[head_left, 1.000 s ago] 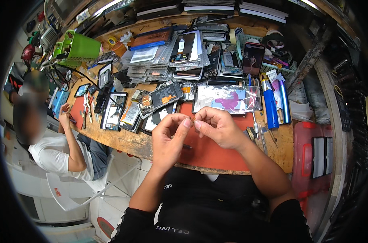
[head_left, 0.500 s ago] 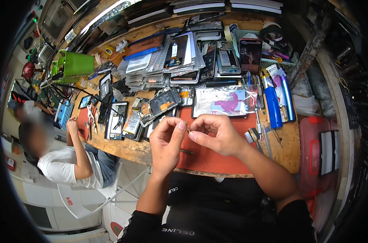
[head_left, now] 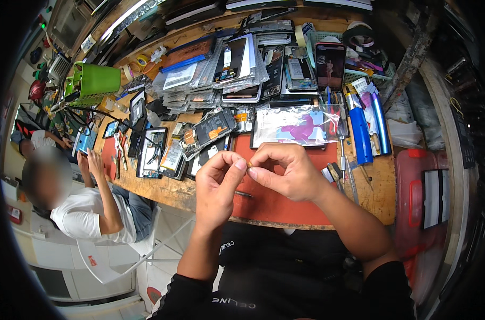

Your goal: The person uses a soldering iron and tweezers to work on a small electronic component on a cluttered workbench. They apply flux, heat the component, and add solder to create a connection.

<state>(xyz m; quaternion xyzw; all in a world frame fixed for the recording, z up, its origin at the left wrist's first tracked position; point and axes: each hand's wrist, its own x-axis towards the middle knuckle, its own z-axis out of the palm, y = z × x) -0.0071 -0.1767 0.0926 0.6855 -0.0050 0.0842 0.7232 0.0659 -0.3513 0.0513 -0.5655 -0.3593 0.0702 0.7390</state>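
1. Head view: a tiny amber-coloured piece (head_left: 249, 165) sat between the fingertips of both hands, raised over the table; it was too small for me to make out its kind.
2. The left hand (head_left: 217, 180) had thumb and forefinger brought together, pinching at the piece from its side.
3. The right hand (head_left: 289, 172) met it tip to tip, thumb and forefinger pinching the same piece, its other fingers curled in.
4. Below them lay a red mat (head_left: 290, 208), with a thin dark tool (head_left: 244, 194) on it near the left hand.
5. Just beyond the hands, a clear plastic sleeve (head_left: 269, 128) with a purple-and-blue pattern showing lay across the mat's far edge.
6. To its left, an opened phone (head_left: 214, 128) rested tilted among other phone parts, its black battery bare.
7. Right of the sleeve, a blue cylinder (head_left: 361, 136) lay on the wooden table (head_left: 380, 205).
8. Farther back, a lit phone (head_left: 330, 66) leaned upright by a pale green basket (head_left: 313, 49), with bagged parts (head_left: 191, 98) piled to the left.
9. Off to the left, a co-worker in a white shirt (head_left: 85, 217) sat with both hands raised near the table's edge.
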